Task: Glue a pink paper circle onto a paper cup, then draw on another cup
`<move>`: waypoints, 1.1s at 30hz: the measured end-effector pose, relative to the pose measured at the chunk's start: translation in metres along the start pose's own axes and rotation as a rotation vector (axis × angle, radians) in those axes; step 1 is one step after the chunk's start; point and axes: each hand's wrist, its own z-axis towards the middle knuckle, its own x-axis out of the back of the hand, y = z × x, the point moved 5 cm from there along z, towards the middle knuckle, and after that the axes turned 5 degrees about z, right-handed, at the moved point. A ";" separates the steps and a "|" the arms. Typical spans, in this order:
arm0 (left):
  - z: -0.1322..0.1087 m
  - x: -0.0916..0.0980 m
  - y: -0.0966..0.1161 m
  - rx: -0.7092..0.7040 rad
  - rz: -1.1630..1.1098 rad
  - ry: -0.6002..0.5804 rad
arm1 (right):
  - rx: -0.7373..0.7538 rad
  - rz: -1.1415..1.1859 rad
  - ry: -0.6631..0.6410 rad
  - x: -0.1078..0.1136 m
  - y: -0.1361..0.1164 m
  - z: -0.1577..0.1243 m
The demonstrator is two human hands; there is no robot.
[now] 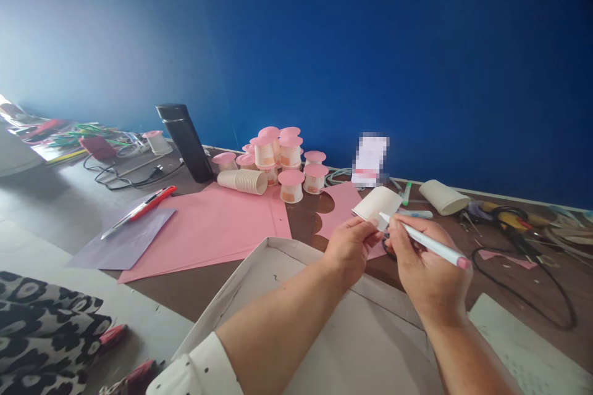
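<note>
My left hand (348, 248) pinches the lower rim of a plain white paper cup (380, 200), which lies tilted on its side in the air. In my right hand (428, 274) is a white marker (433, 245) with a pink end cap, held like a pen. Its tip meets or nearly meets the cup's side; I cannot tell which. Both forearms pass over a shallow white box lid (237, 274). Beyond my left hand stand several paper cups topped with pink discs (291, 179), some stacked. A nested stack of paper cups (241, 181) lies beside them.
Pink paper sheets (222, 225), a purple sheet (143, 234) and a red utility knife (148, 205) lie left. A black bottle (185, 145) stands near the blue wall. Rightward are another cup (442, 197), a green marker (407, 193) and cables (563, 315). A person's patterned clothing (41, 333) shows lower left.
</note>
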 end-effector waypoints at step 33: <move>0.003 0.002 -0.001 -0.031 0.108 -0.015 | 0.007 -0.020 0.015 0.000 0.000 0.001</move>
